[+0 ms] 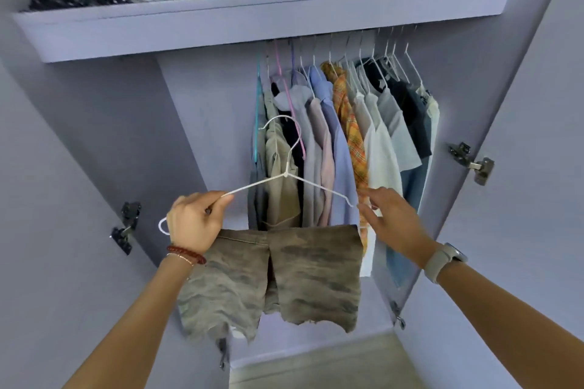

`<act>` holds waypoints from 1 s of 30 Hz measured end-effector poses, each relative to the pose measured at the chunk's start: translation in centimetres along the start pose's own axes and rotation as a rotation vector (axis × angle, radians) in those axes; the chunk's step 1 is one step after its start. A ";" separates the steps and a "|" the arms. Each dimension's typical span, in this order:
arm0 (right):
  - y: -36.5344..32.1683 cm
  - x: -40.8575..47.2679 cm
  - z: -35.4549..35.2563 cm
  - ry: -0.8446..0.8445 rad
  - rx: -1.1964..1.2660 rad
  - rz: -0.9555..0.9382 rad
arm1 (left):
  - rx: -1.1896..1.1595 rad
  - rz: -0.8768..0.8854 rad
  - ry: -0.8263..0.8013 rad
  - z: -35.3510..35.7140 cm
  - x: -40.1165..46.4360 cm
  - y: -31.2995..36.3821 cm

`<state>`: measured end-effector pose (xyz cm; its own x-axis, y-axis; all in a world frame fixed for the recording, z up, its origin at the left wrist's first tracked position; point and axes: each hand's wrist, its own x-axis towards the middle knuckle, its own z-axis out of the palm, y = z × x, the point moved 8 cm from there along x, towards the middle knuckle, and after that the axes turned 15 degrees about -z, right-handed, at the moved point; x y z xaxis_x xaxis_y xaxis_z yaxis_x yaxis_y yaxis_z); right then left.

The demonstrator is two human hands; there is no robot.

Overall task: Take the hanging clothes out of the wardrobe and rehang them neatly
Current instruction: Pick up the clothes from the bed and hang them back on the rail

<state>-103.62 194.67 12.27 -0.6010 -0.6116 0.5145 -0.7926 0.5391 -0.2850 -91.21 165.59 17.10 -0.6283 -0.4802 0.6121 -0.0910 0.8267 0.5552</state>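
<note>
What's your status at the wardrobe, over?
Left hand gripping white hanger; right hand open at its other end. Camo shorts draped on it, off the rail. Nothing blocking.

Bare forearms; red bead bracelet on left wrist, pale-strapped watch on right.

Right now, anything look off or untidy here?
Yes. The camo shorts have a frayed, ragged hem; their white hanger is off the rail, left hand gripping it. The top shelf holds loosely piled bags.
</note>
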 end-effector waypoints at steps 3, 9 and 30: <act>-2.3 2.7 1.3 -0.096 0.121 -0.182 | 0.058 -0.215 0.011 0.2 2.1 -3.4; -7.9 7.1 4.5 -0.265 0.524 -0.252 | 0.285 -0.407 0.051 -0.1 3.8 -8.7; -14.7 16.0 11.4 0.096 0.837 0.260 | 0.077 -0.077 0.359 -6.6 12.6 -2.9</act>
<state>-102.77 170.42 15.48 -0.7916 -0.4571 0.4054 -0.4694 0.0301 -0.8825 -93.77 155.19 26.98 -0.3077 -0.6029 0.7361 -0.1938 0.7972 0.5718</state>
